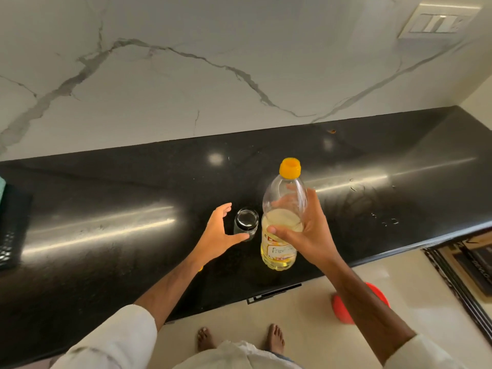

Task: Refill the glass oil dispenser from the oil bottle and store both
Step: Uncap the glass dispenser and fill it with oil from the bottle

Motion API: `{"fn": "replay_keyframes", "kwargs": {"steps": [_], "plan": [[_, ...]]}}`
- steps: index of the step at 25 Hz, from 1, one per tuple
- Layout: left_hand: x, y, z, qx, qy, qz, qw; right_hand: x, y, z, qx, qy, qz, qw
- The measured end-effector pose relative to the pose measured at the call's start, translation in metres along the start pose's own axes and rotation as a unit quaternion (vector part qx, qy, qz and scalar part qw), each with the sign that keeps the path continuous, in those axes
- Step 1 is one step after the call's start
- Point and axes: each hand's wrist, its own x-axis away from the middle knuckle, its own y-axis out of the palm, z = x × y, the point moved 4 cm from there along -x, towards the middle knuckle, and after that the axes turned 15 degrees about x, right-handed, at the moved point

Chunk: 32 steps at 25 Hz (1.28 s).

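Brightness: soft, even daylight; marble backsplash pale, slightly washed out.
Glare: long white streaks and round spots on the black countertop, centre left and right of the frame.
Shadows: faint, diffuse.
Sharpness: centre fairly crisp; mild softness overall.
Distortion: wide-angle bending; counter edge curves, switch plate skews at upper right.

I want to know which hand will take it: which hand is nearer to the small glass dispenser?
Left. The left hand is open beside the glass dispenser, thumb at its base. The right hand grips the oil bottle, just right of it.
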Motion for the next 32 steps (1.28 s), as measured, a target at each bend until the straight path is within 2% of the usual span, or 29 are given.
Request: {"fn": "replay_keyframes", "kwargs": {"steps": [7, 12, 18, 23, 27, 32], "plan": [[-0.003, 0.032, -0.008, -0.004, 0.010, 0.039, 0.999, 0.010, -0.040, 0.040, 0.016, -0.006, -0.068, 0.998], [-0.003, 0.043, -0.008, 0.032, 0.016, 0.090, 0.995, 0.008, -0.050, 0.055, 0.021, -0.020, -0.106, 0.994], [0.005, 0.046, 0.006, -0.012, 0.093, 0.156, 0.983, 0.000, -0.056, 0.059, 0.018, -0.038, -0.135, 0.990], [0.020, 0.050, 0.044, -0.023, 0.150, 0.194, 0.969, -0.010, -0.062, 0.060, 0.023, -0.074, -0.155, 0.985], [0.041, 0.053, 0.076, -0.048, 0.192, 0.218, 0.956, -0.025, -0.075, 0.062, 0.056, -0.124, -0.191, 0.972], [0.063, 0.053, 0.085, -0.109, 0.185, 0.237, 0.947, -0.038, -0.092, 0.061, 0.142, -0.170, -0.263, 0.939]]}}
